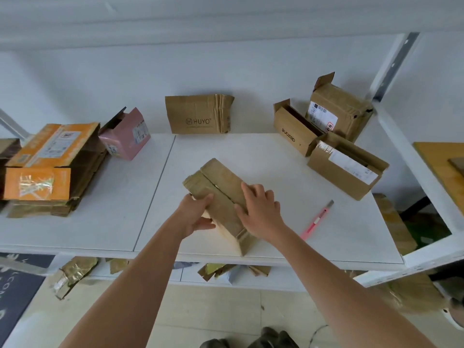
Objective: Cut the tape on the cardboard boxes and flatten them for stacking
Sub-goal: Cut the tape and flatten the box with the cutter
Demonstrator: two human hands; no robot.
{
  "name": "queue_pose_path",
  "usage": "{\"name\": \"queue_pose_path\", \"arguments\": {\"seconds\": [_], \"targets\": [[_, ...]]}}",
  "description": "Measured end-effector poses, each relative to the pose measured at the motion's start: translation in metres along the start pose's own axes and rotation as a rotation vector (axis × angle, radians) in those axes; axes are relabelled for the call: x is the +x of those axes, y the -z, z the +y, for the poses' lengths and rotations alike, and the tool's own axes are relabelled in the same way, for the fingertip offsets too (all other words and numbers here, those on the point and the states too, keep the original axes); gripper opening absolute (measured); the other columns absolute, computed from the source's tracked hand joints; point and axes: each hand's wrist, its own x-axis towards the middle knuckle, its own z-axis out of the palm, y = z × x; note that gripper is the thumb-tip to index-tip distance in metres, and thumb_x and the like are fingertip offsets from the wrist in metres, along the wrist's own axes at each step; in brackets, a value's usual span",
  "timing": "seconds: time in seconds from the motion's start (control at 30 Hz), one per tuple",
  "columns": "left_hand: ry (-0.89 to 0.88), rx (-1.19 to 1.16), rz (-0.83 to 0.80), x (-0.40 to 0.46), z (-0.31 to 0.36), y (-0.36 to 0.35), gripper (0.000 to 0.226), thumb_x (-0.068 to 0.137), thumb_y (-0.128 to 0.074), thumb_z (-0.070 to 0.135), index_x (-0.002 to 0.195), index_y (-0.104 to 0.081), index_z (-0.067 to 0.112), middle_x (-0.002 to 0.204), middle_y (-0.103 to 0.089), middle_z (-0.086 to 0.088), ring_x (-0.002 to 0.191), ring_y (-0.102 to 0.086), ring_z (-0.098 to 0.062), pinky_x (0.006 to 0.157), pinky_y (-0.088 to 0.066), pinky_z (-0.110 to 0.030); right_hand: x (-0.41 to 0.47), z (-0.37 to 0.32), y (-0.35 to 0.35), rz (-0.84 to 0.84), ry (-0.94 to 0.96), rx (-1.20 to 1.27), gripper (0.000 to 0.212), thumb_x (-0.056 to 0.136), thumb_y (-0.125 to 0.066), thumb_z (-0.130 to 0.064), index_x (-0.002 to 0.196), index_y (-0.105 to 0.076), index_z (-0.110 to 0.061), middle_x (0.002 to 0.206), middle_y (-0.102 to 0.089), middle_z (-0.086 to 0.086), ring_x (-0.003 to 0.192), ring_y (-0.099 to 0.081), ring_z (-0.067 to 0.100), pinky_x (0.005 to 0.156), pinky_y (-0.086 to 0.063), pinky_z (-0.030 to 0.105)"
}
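Brown cardboard box (221, 197) lying near the front edge of the white shelf board (276, 156), gripped at its left end by the left hand (195, 217) with thumb on top and fingers curled under, pressed from above by the right hand (261, 209) with fingers straight and spread flat across the top. Just right of that box, a pink utility knife (316, 220) lying loose on the board; beyond it at the right, three opened brown boxes (344, 172) grouped close together. Behind the box, flattened HUYO cartons (198, 114) leaning on the wall; well to its left, an orange carton stack (52, 167) and a pink box (125, 136).
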Motion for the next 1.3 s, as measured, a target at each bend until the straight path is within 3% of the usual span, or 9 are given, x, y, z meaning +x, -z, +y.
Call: {"name": "queue_pose_path", "arguments": {"seconds": [0.07,0.2,0.53,0.8,0.97,1.03,1.1,1.13,1.3], "targets": [[-0.046,-0.077,-0.028,0.000,-0.001,0.002,0.032,0.094,-0.065,0.017,0.119,-0.049,0.007,0.110,-0.055,-0.012,0.084,-0.069,-0.031,0.060,-0.061,-0.038,0.003,-0.005,0.006,0.053,-0.014,-0.002,0.059,0.100,-0.042,-0.049,0.149,-0.029,-0.018,0.139,-0.037,0.009,0.121,-0.041,0.032,0.096,-0.042,0.046],[-0.065,-0.101,-0.021,-0.001,0.000,0.002,0.035,0.093,-0.067,0.013,0.122,-0.050,0.003,0.098,-0.056,-0.008,0.078,-0.068,-0.027,0.058,-0.062,-0.037,0.014,-0.017,0.016,0.131,-0.062,0.074,0.053,0.094,-0.058,-0.048,0.131,-0.051,-0.010,0.125,-0.052,0.008,0.113,-0.051,0.027,0.091,-0.048,0.040],[-0.073,-0.080,0.014,0.003,-0.007,0.003,0.040,0.093,-0.066,0.013,0.128,-0.049,0.006,0.120,-0.060,-0.015,0.088,-0.071,-0.035,0.065,-0.062,-0.042,0.018,-0.031,0.015,0.219,-0.120,0.051,0.050,0.084,-0.075,-0.041,0.116,-0.056,-0.009,0.114,-0.059,0.005,0.101,-0.060,0.026,0.083,-0.052,0.037],[-0.066,-0.044,0.036,0.007,-0.005,0.001,0.028,0.094,-0.064,0.011,0.119,-0.053,0.011,0.099,-0.061,-0.007,0.076,-0.071,-0.032,0.056,-0.061,-0.037,0.023,-0.014,0.040,0.104,-0.061,0.270,0.048,0.085,-0.073,-0.038,0.091,-0.065,0.009,0.092,-0.069,0.020,0.085,-0.064,0.034,0.080,-0.053,0.042],[-0.059,-0.004,0.036,0.009,-0.004,0.003,0.035,0.095,-0.062,0.011,0.128,-0.050,0.010,0.110,-0.065,-0.013,0.078,-0.073,-0.035,0.073,-0.061,-0.048,0.029,0.007,0.063,-0.026,-0.164,0.533,0.041,0.101,-0.051,-0.032,0.067,-0.044,-0.010,0.057,-0.038,0.002,0.055,-0.038,0.018,0.058,-0.034,0.029],[-0.057,-0.033,0.021,0.009,-0.005,0.006,0.040,0.094,-0.063,0.009,0.132,-0.048,0.008,0.112,-0.065,-0.014,0.080,-0.073,-0.035,0.076,-0.060,-0.051,0.032,0.021,0.068,-0.089,-0.229,0.697,0.037,0.102,-0.050,-0.033,0.078,-0.058,-0.005,0.064,-0.046,0.000,0.063,-0.045,0.016,0.072,-0.044,0.032],[-0.054,-0.055,0.018,0.009,-0.006,0.009,0.043,0.094,-0.064,0.008,0.134,-0.047,0.007,0.112,-0.065,-0.014,0.081,-0.072,-0.034,0.075,-0.060,-0.052,0.033,0.036,0.065,-0.128,-0.270,0.794,0.040,0.099,-0.056,-0.035,0.116,-0.064,0.001,0.102,-0.067,0.006,0.100,-0.061,0.024,0.092,-0.047,0.037],[-0.053,-0.055,0.018,0.009,-0.007,0.011,0.044,0.093,-0.064,0.008,0.134,-0.047,0.008,0.111,-0.065,-0.013,0.081,-0.072,-0.033,0.074,-0.061,-0.050,0.032,0.041,0.060,-0.122,-0.283,0.781,0.039,0.097,-0.060,-0.034,0.119,-0.063,-0.002,0.113,-0.067,0.013,0.109,-0.062,0.029,0.089,-0.049,0.035],[-0.060,-0.042,0.045,0.010,-0.010,0.013,0.046,0.093,-0.065,0.010,0.135,-0.047,0.010,0.113,-0.064,-0.012,0.085,-0.072,-0.032,0.076,-0.060,-0.052,0.014,0.038,0.008,0.112,-0.171,0.655,0.019,0.091,-0.068,-0.019,0.109,-0.064,-0.018,0.100,-0.063,0.004,0.091,-0.062,0.022,0.077,-0.053,0.025]]}}
